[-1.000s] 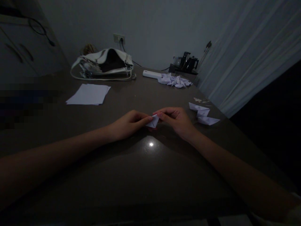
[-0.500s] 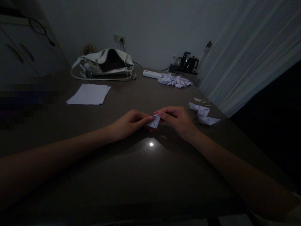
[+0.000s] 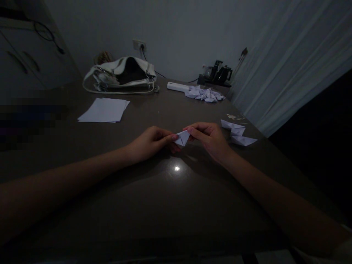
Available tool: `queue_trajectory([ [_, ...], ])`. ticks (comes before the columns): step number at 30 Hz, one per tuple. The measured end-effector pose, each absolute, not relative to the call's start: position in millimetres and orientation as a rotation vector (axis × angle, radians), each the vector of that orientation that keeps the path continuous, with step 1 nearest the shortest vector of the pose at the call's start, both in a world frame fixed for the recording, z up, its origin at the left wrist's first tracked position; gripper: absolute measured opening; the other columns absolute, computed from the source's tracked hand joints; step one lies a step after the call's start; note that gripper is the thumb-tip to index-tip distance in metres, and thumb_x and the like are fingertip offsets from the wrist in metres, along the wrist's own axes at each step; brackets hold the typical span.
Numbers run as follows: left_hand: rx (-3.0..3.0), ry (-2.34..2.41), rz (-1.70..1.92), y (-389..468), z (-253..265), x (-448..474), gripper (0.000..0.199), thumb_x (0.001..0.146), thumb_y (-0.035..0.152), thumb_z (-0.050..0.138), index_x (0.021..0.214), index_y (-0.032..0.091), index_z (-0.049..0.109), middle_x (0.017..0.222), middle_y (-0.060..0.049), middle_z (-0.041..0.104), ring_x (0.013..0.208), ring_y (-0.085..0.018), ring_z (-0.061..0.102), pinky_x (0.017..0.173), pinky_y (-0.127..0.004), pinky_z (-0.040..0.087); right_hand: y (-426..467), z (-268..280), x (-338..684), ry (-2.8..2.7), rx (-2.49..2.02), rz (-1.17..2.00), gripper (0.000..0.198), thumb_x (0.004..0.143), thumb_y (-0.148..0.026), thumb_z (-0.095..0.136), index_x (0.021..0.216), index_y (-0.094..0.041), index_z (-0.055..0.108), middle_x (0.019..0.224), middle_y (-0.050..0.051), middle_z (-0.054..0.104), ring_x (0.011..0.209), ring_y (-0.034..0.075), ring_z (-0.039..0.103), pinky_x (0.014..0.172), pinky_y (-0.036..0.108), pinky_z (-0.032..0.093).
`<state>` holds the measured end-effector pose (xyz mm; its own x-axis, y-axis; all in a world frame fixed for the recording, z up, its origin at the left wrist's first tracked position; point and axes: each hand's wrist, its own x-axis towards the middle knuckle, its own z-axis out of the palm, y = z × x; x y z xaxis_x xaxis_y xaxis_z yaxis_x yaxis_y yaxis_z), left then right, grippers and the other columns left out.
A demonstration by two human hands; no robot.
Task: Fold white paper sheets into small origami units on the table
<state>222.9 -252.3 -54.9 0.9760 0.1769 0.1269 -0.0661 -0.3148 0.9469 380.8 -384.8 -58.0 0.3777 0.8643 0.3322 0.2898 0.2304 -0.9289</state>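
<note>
A small piece of folded white paper [image 3: 183, 138] is held just above the dark table, with a crease line showing across its face. My left hand [image 3: 154, 144] pinches its left end between thumb and fingers. At its upper right corner, my right hand [image 3: 208, 139] pinches it the same way. Fingertips behind the paper are partly hidden. To the right of my right hand lie three folded paper pieces [image 3: 238, 132] with pointed ends, close together on the table.
Flat white sheets [image 3: 103, 110] lie stacked at the left. Behind them stands a white handbag [image 3: 121, 75]. A pile of folded papers [image 3: 205, 94] rests beside a white oblong object [image 3: 178, 87] at the back. Small scraps [image 3: 235, 117] lie near the right edge, by a pale curtain [image 3: 277, 69].
The folded paper has risen slightly and turned, showing more of its face. My right hand has moved a little to the right and my left fingers have shifted slightly left.
</note>
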Motion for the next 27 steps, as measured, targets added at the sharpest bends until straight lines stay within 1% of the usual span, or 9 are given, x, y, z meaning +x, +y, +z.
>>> queue_trajectory([
  [2, 1.882, 0.11, 0.241, -252.4, -55.2, 222.7, 0.03, 0.092, 0.032, 0.052, 0.085, 0.012, 0.073, 0.08, -0.004, 0.076, 0.076, -0.015, 0.07, 0.072, -0.022, 0.054, -384.6, -58.1, 381.7, -1.16, -1.337, 0.544, 0.017, 0.078, -0.034, 0.07, 0.081, -0.018, 0.075, 0.076, 0.002, 0.07, 0.066, 0.012, 0.057, 0.063, 0.025, 0.045],
  [6, 1.943, 0.17, 0.264, -250.7, -56.1, 222.5, 0.038, 0.094, 0.04, 0.048, 0.083, 0.012, 0.073, 0.079, -0.004, 0.075, 0.074, -0.015, 0.069, 0.07, -0.021, 0.052, -383.8, -59.1, 384.0, -1.123, -1.315, 0.531, 0.018, 0.077, -0.035, 0.071, 0.08, -0.018, 0.075, 0.076, 0.002, 0.07, 0.068, 0.012, 0.058, 0.064, 0.025, 0.046],
  [12, 1.926, 0.14, 0.263, -248.3, -56.0, 221.4, 0.033, 0.09, 0.039, 0.053, 0.086, 0.012, 0.072, 0.078, -0.005, 0.075, 0.073, -0.017, 0.069, 0.07, -0.024, 0.054, -383.5, -60.8, 384.4, -1.119, -1.31, 0.554, 0.018, 0.078, -0.035, 0.07, 0.082, -0.018, 0.075, 0.077, 0.002, 0.07, 0.068, 0.012, 0.059, 0.065, 0.025, 0.046],
  [14, 1.922, 0.14, 0.267, -249.1, -55.6, 220.3, 0.034, 0.09, 0.04, 0.054, 0.087, 0.012, 0.072, 0.08, -0.006, 0.075, 0.074, -0.017, 0.07, 0.07, -0.025, 0.054, -383.9, -60.6, 383.5, -1.139, -1.318, 0.587, 0.02, 0.079, -0.037, 0.069, 0.085, -0.018, 0.074, 0.08, 0.003, 0.07, 0.07, 0.012, 0.06, 0.067, 0.025, 0.048],
  [17, 1.934, 0.146, 0.291, -250.2, -54.6, 219.2, 0.037, 0.09, 0.043, 0.053, 0.087, 0.011, 0.071, 0.08, -0.007, 0.075, 0.075, -0.018, 0.07, 0.069, -0.025, 0.054, -384.5, -60.0, 381.4, -1.207, -1.356, 0.717, 0.023, 0.076, -0.037, 0.073, 0.088, -0.017, 0.072, 0.084, 0.003, 0.071, 0.073, 0.013, 0.063, 0.069, 0.026, 0.049],
  [20, 1.977, 0.177, 0.325, -250.3, -53.6, 219.0, 0.041, 0.092, 0.045, 0.05, 0.086, 0.011, 0.071, 0.079, -0.007, 0.074, 0.073, -0.018, 0.069, 0.068, -0.025, 0.053, -384.6, -60.1, 380.2, -1.297, -1.429, 0.78, 0.023, 0.073, -0.036, 0.075, 0.081, -0.015, 0.071, 0.077, 0.003, 0.07, 0.069, 0.013, 0.063, 0.066, 0.026, 0.048],
  [23, 2.101, 0.185, 0.349, -250.3, -53.4, 218.9, 0.042, 0.093, 0.045, 0.047, 0.086, 0.011, 0.072, 0.077, -0.005, 0.073, 0.07, -0.016, 0.066, 0.063, -0.022, 0.049, -384.6, -61.1, 381.3, -1.351, -1.502, 0.701, 0.025, 0.076, -0.038, 0.073, 0.07, -0.014, 0.068, 0.068, 0.002, 0.066, 0.062, 0.012, 0.06, 0.061, 0.025, 0.046],
  [25, 2.193, 0.183, 0.375, -250.7, -53.5, 218.4, 0.046, 0.093, 0.046, 0.044, 0.08, 0.012, 0.071, 0.07, -0.003, 0.07, 0.062, -0.014, 0.06, 0.055, -0.02, 0.043, -385.1, -61.5, 381.9, -1.393, -1.525, 0.692, 0.025, 0.077, -0.038, 0.072, 0.07, -0.014, 0.068, 0.068, 0.002, 0.066, 0.063, 0.013, 0.061, 0.062, 0.026, 0.047],
  [27, 2.269, 0.178, 0.398, -251.7, -53.4, 217.8, 0.051, 0.093, 0.049, 0.042, 0.072, 0.011, 0.069, 0.059, -0.001, 0.062, 0.053, -0.011, 0.052, 0.047, -0.019, 0.035, -386.0, -61.4, 381.4, -1.448, -1.513, 0.728, 0.022, 0.077, -0.036, 0.072, 0.074, -0.014, 0.07, 0.071, 0.003, 0.068, 0.066, 0.015, 0.062, 0.065, 0.028, 0.049],
])
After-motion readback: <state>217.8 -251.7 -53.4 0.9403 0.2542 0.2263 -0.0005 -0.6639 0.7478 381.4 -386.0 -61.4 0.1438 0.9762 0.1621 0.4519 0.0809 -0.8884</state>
